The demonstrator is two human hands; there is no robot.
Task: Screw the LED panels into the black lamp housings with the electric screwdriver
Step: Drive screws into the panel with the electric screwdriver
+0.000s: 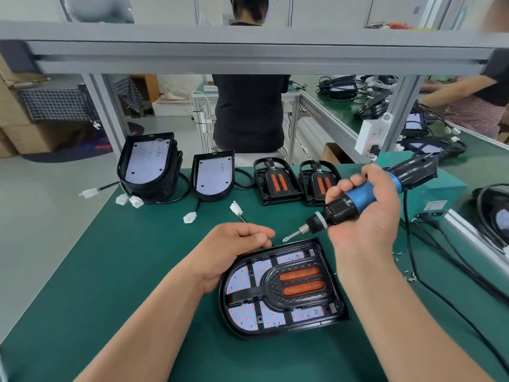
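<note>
A black lamp housing lies flat on the green mat in front of me, with a white LED panel and a black frame with two orange strips inside it. My right hand grips the blue and black electric screwdriver; its bit points down-left, just above the housing's far edge. My left hand rests at the housing's upper left corner, its thumb and fingers pinched together on something too small to make out.
At the mat's far side stand a stack of housings with panels, one more housing, and two black frames. White connectors lie loose. Screwdriver cables run right, near loose screws. A person sits beyond.
</note>
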